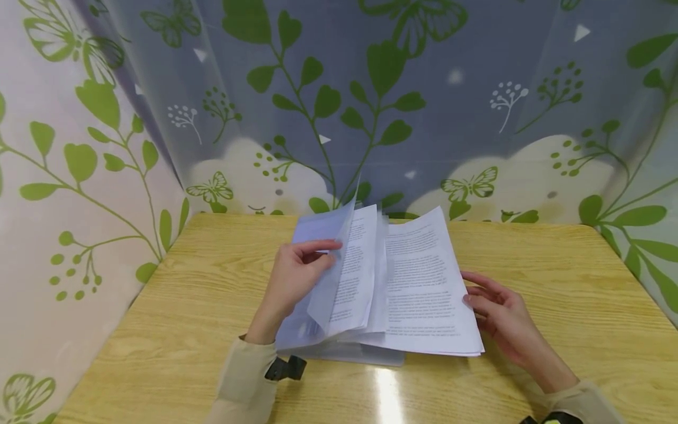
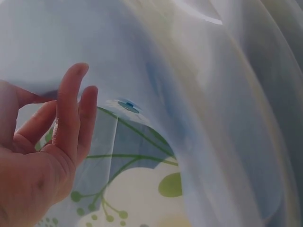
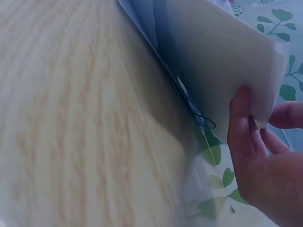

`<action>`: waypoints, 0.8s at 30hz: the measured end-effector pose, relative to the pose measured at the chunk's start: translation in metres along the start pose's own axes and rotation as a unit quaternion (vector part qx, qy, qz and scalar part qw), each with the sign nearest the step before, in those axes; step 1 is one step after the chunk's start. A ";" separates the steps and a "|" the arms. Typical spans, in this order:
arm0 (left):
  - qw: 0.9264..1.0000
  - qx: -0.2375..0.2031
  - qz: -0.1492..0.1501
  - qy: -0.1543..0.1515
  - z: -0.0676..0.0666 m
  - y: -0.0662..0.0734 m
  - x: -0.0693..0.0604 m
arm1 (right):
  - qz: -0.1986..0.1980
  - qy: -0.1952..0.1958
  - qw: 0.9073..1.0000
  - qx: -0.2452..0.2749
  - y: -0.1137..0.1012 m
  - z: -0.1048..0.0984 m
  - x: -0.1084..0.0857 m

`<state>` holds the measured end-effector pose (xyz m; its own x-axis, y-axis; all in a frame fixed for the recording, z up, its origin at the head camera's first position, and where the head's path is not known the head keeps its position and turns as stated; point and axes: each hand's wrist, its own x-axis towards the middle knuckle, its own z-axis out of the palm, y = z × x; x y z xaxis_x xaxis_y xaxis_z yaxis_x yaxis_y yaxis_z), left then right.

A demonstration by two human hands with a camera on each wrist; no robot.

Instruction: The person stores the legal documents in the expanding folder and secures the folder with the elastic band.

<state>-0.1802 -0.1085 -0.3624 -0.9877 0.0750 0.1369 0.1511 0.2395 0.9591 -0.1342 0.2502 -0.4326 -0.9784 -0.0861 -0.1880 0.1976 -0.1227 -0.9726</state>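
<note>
A translucent bluish plastic folder [image 1: 365, 354] lies spread on the table, with its left cover [image 1: 318, 228] folded out. My left hand [image 1: 295, 275] pinches the edge of a clear plastic sheet [image 1: 324, 294] and holds it raised at a slant. Behind that sheet stand printed pages [image 1: 356, 271], partly hidden. On the right, a printed paper stack [image 1: 424, 288] is tilted up from the table, its right edge held between the thumb and fingers of my right hand [image 1: 502, 318]. A small snap button [image 2: 129, 107] shows on the plastic in the left wrist view.
The light wooden table [image 1: 212, 265] runs under everything. A patterned curtain [image 1: 339, 118] with leaves and butterflies hangs behind it and along both sides. In the right wrist view a thin dark loop [image 3: 206, 121] shows near the folder's edge.
</note>
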 end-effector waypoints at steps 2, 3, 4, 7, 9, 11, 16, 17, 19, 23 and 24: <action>1.000 0.003 -0.007 0.001 0.001 0.000 0.000 | 0.000 -0.005 1.000 -0.004 0.000 -0.001 0.000; 1.000 0.004 -0.009 0.000 0.001 0.000 0.001 | 0.000 -0.007 1.000 -0.006 0.000 -0.001 0.000; 1.000 0.004 -0.012 0.000 0.001 0.000 0.001 | 0.000 -0.008 1.000 -0.009 0.000 -0.001 0.000; 1.000 0.000 -0.018 -0.004 0.003 0.000 0.001 | -0.002 -0.011 1.000 -0.009 0.000 -0.002 0.000; 1.000 -0.005 -0.023 -0.008 0.004 -0.001 0.002 | -0.007 -0.014 1.000 -0.005 0.000 -0.001 0.000; 0.999 -0.012 -0.030 -0.013 0.005 -0.001 0.002 | -0.014 -0.021 1.000 0.001 0.000 0.000 0.000; 0.998 -0.029 -0.054 -0.026 0.006 -0.002 0.003 | -0.028 -0.037 0.999 0.011 0.001 0.001 -0.001; 0.997 -0.033 -0.057 -0.029 0.006 -0.003 0.003 | -0.029 -0.037 0.999 0.011 0.001 0.001 -0.001; 0.996 -0.043 -0.066 -0.036 0.005 -0.004 0.003 | -0.026 -0.035 0.999 0.009 0.001 0.001 -0.001; 0.994 -0.060 -0.076 -0.054 0.005 -0.009 0.004 | -0.015 -0.027 1.000 0.001 0.001 0.002 0.000; 0.993 -0.063 -0.079 -0.056 0.005 -0.010 0.004 | -0.012 -0.026 1.000 -0.001 0.001 0.002 0.000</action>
<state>-0.1857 -0.1058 -0.3732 -0.9871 0.1554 -0.0392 -0.0183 0.1336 0.9909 -0.1337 0.2484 -0.4329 -0.9783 -0.1340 -0.1581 0.1747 -0.1223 -0.9770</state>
